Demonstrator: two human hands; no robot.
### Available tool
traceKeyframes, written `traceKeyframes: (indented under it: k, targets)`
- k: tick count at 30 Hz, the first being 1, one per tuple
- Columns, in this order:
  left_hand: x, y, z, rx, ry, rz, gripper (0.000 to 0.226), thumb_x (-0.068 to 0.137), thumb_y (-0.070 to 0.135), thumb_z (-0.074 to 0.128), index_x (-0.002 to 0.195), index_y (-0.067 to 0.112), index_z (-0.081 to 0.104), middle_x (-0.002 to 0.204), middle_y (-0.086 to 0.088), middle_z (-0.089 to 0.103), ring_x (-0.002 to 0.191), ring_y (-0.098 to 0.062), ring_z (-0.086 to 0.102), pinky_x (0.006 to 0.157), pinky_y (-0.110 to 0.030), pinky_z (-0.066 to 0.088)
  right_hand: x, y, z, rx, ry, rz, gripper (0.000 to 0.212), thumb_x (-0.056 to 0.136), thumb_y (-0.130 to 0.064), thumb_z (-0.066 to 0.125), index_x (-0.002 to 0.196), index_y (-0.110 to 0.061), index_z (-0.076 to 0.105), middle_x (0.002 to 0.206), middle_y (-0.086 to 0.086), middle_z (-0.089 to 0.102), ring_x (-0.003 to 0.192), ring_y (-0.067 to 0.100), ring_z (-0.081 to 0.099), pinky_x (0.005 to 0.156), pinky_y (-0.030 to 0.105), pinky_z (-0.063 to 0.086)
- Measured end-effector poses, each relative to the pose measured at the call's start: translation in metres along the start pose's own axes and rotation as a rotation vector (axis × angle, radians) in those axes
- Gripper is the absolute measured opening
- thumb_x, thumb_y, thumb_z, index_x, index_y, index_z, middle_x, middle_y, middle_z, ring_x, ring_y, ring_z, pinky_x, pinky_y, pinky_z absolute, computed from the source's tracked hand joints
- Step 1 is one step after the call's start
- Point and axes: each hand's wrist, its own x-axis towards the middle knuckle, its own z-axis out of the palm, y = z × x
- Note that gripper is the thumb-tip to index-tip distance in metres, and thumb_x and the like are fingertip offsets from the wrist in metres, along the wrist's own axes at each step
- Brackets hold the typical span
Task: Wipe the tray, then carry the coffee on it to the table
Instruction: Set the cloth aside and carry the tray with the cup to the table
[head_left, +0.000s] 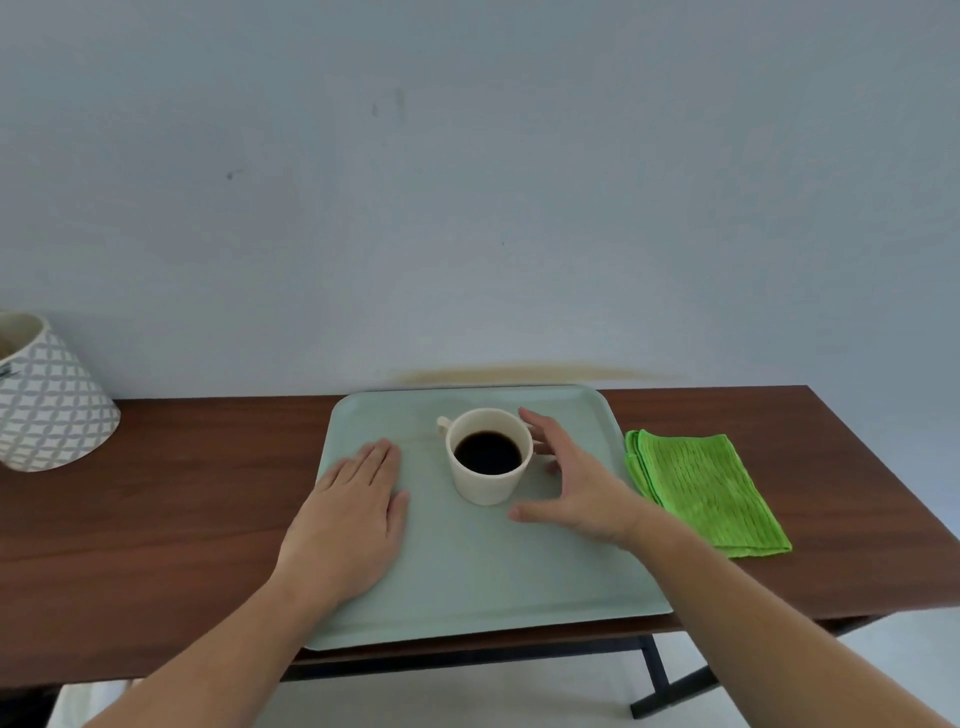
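Your left hand lies flat, pinning the tray; your right hand, spread wide, is beside the cup between them. Grip low, lift level; the cloth waits right.

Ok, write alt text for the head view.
A cream cup of black coffee stands on a pale green tray on a wooden table; the left hand lies flat on the tray, the right hand is open beside the cup. A folded green cloth lies right of the tray.

light: soft, even | shadows: faint | focus: slightly soft | edges: wide-angle bowing
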Motion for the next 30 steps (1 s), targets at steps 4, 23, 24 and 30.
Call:
traceKeyframes:
  k: [4,23,24,30]
  targets:
    - [-0.009,-0.007,-0.005,0.004,-0.013,0.005,0.064,0.095,0.047,0.019,0.150,0.016,0.028,0.157,0.000,0.030,0.144,-0.011,0.024,0.117,-0.030,0.011,-0.031,0.017,0.008,-0.384,0.234,-0.006,0.075,0.078,-0.049,0.068,0.143,-0.024,0.040,0.138,-0.004,0.047,0.128,0.017,0.039,0.110,0.033,0.031]
    - [-0.083,-0.043,-0.018,-0.183,-0.029,-0.318,0.068,0.082,0.061,0.032,0.135,0.022,0.049,0.153,-0.011,0.036,0.130,-0.034,0.042,0.101,-0.051,0.040,-0.099,0.000,0.059,-0.578,0.617,0.428,0.066,0.075,-0.046,0.073,0.127,-0.010,0.052,0.121,0.010,0.055,0.107,0.032,0.046,0.094,0.048,0.040]
    - [-0.085,-0.045,-0.018,-0.178,-0.033,-0.326,0.066,0.082,0.059,0.034,0.132,0.020,0.053,0.148,-0.015,0.042,0.122,-0.037,0.047,0.095,-0.054,0.044,-0.101,-0.002,0.064,-0.556,0.631,0.468,0.069,0.073,-0.044,0.076,0.127,-0.008,0.053,0.119,0.014,0.055,0.105,0.035,0.047,0.092,0.050,0.041]
    - [-0.085,-0.050,-0.013,-0.334,0.069,-0.346,0.043,0.078,0.034,0.067,0.119,0.023,0.061,0.110,-0.011,0.046,0.097,-0.041,0.050,0.080,-0.054,0.048,-0.106,-0.020,0.082,-0.425,0.697,0.669,0.080,0.076,-0.043,0.075,0.139,-0.004,0.042,0.122,0.019,0.051,0.112,0.041,0.047,0.096,0.050,0.040]
